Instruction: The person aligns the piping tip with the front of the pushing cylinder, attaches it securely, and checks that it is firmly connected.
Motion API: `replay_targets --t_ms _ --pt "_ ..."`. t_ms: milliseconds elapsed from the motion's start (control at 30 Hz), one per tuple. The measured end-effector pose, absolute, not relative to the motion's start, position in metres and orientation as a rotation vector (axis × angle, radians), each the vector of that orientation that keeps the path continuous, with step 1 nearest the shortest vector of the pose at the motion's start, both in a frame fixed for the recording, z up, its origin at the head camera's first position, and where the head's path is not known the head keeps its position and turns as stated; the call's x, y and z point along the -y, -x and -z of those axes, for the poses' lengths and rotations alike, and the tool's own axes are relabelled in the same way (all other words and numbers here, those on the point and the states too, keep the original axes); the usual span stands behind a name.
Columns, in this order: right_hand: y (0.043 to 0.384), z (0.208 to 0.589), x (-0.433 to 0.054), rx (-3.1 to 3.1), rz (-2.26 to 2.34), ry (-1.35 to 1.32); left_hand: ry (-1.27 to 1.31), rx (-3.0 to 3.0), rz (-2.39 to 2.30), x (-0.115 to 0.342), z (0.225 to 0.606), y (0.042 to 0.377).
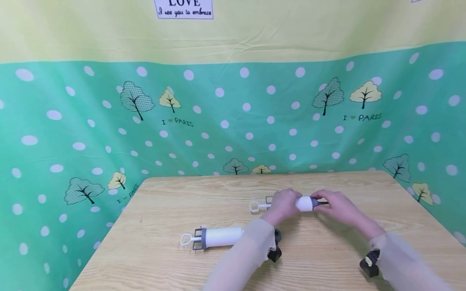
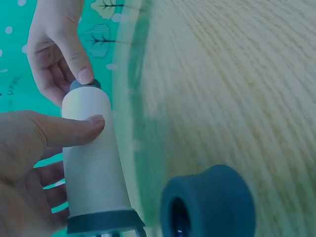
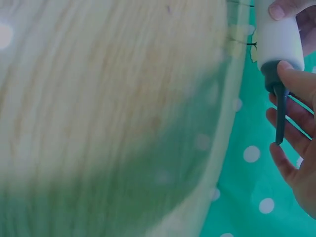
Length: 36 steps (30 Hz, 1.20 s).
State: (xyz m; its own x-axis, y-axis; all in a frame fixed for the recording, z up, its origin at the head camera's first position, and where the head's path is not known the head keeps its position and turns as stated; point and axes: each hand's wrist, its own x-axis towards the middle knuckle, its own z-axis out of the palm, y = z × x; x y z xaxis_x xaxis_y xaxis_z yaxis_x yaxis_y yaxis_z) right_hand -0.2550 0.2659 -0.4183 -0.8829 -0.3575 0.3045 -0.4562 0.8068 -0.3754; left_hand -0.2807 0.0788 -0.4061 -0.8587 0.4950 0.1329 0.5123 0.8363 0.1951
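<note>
Two white tubes with grey ends and loop handles share the desk [image 1: 164,202]. Take the lying tube [image 1: 223,237] as the landmark: the held tube [image 1: 304,204] is beyond it and off to its right, spanned by both grips. Whether the held tube touches the desk is hard to tell.

The left grip [image 1: 285,204], beyond the lying tube and to its right, is clamped on the held tube's white barrel, thumb laid across it. The right grip [image 1: 336,206], farther right of the lying tube, pinches the grey nozzle cap [image 3: 273,76] at the held tube's front, with the lower fingers spread beside the slim spout. The loop handle [image 1: 255,207] of the held tube juts out beyond the lying tube and slightly to its right. The lying tube's front end is hidden by the left sleeve [image 1: 240,258].

The step in hand seems to be work on the grey nozzle cap while the barrel is steadied; whether it is being fitted, tightened or loosened cannot be told. The next move, I judge, calls for a firm hold on the barrel and a turn of the cap in line with it; a light pinch could slip on the smooth surface.
</note>
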Motion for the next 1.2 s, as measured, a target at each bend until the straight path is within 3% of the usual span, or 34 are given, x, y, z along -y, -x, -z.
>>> replay_targets --t_ms 800,1200 --pt "0.261 0.433 -0.264 2.925 -0.713 -0.550 0.767 3.006 0.220 -0.081 0.417 0.281" --pt "0.253 0.421 -0.267 2.845 -0.680 -0.548 0.921 2.866 0.214 -0.049 0.389 0.278"
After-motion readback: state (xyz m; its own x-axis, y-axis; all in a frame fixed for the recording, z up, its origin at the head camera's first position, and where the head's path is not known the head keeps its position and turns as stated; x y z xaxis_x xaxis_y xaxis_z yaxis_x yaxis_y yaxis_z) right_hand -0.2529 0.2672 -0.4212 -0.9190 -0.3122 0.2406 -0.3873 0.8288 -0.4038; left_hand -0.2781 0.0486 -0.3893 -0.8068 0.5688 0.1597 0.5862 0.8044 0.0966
